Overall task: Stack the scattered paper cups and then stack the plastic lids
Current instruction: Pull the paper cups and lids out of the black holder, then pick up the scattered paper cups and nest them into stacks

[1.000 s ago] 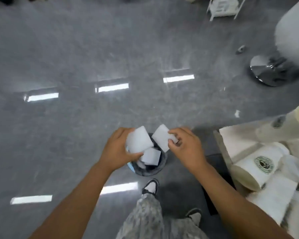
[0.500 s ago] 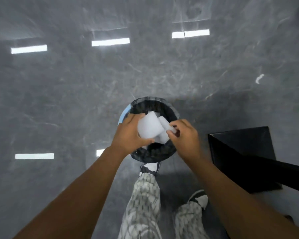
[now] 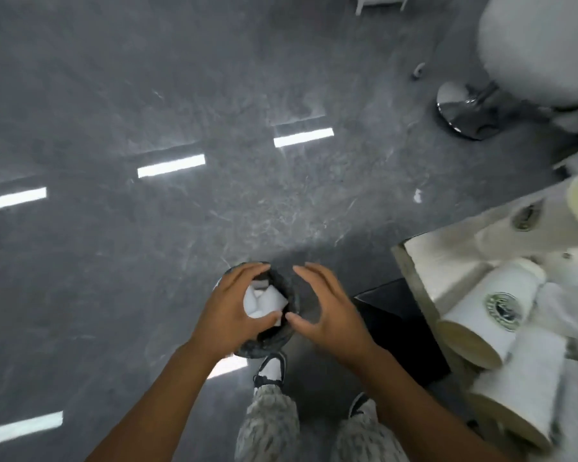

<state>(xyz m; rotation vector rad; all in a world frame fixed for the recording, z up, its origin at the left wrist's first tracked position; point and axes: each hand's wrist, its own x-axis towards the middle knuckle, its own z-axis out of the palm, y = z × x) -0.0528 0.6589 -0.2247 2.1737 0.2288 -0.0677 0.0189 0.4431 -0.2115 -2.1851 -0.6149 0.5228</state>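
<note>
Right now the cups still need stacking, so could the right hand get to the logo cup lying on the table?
Probably yes. The right hand is open and holds nothing, and the logo cup lies on its side near the table edge, nothing between them.

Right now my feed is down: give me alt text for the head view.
Both hands, left and right, hover open over a small dark bin on the grey floor, with white paper pieces inside it. At the right edge, paper cups lie on their sides on a table.
</note>
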